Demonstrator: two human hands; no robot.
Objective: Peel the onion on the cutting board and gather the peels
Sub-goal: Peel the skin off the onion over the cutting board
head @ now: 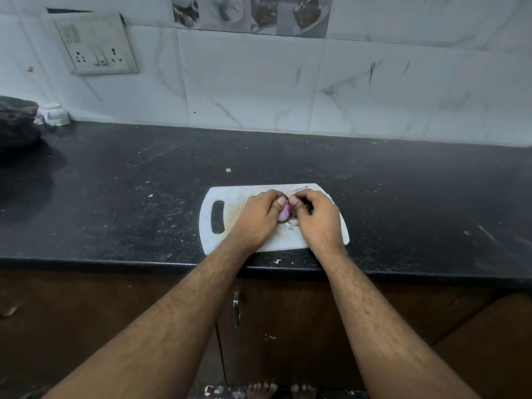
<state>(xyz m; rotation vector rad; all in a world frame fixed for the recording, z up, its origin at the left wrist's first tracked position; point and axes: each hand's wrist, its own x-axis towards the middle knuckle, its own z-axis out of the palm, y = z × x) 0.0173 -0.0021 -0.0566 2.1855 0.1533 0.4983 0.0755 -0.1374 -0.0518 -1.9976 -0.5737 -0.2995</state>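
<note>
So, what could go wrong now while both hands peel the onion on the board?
1. The cutting board lies close to the counter's front edge, and small scraps already sit at that edge, so more peels may fall to the floor.
2. The left hand and right hand hide most of the onion, so flesh might tear off with the skin.
3. A peel lies loose under the hands and may scatter.

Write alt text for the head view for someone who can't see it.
Both hands, left hand and right hand, grip a purple onion over a white board on a black counter. Loose peels lie beside it.
</note>
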